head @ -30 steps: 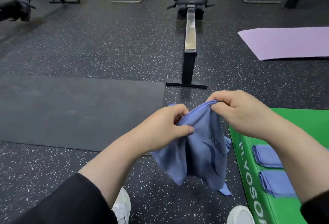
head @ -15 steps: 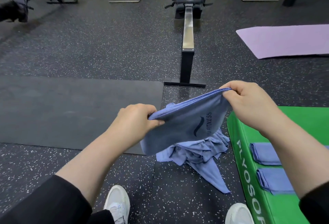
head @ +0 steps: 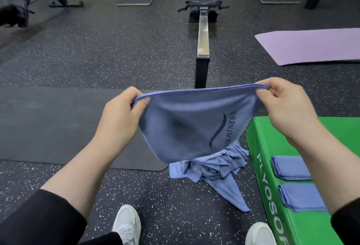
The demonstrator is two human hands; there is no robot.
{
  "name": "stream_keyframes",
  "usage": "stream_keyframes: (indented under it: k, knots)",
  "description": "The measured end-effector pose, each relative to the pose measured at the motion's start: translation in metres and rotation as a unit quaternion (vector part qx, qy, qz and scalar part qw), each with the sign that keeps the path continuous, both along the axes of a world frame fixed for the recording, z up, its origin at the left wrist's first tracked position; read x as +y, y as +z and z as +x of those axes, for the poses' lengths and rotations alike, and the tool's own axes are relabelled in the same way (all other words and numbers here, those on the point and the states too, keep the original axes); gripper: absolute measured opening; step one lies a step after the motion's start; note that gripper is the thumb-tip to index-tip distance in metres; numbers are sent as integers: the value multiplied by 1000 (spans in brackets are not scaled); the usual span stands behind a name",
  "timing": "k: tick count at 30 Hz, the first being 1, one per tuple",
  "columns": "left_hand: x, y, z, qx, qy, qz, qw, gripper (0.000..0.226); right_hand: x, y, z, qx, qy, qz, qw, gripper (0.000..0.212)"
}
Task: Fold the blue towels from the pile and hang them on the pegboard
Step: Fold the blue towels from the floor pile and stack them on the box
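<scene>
A blue towel (head: 187, 126) printed with a fitness logo hangs stretched between my hands, above the floor. My left hand (head: 120, 120) pinches its left top corner and my right hand (head: 286, 106) pinches its right top corner. Below it a crumpled pile of blue towels (head: 212, 168) lies on the speckled floor. Two folded blue towels (head: 292, 168) (head: 302, 197) lie side by side on the green plyo box (head: 261, 137) at the right. No pegboard shows in this view.
A rowing machine (head: 202, 36) runs away from me at centre. A black mat (head: 58, 126) lies on the left, a purple mat (head: 311, 46) at the far right. My white shoes (head: 127, 223) stand near the bottom edge. Equipment stands line the back wall.
My hands moved apart and rose, pulling the bunched towel out flat between them. The pile on the floor came into view beneath it.
</scene>
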State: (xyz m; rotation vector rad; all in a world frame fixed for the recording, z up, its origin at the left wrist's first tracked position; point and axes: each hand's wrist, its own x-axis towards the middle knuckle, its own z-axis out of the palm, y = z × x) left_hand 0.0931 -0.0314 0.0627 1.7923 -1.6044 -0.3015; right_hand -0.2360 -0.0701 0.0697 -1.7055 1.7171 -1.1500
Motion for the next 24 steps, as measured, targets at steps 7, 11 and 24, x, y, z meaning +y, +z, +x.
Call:
stream_keyframes:
  k: [7,11,24]
  knots:
    - [-6,0,6,-7,-19,10,1000,41,2,0,-2,6,-26,15,1000,16]
    - [-9,5,7,62,-13,-2,998,31,2,5,-1,-7,-38,-36,999,15]
    - [-9,7,-2,259,-49,14,964,31,-6,-1,-10,24,-40,37,998,16]
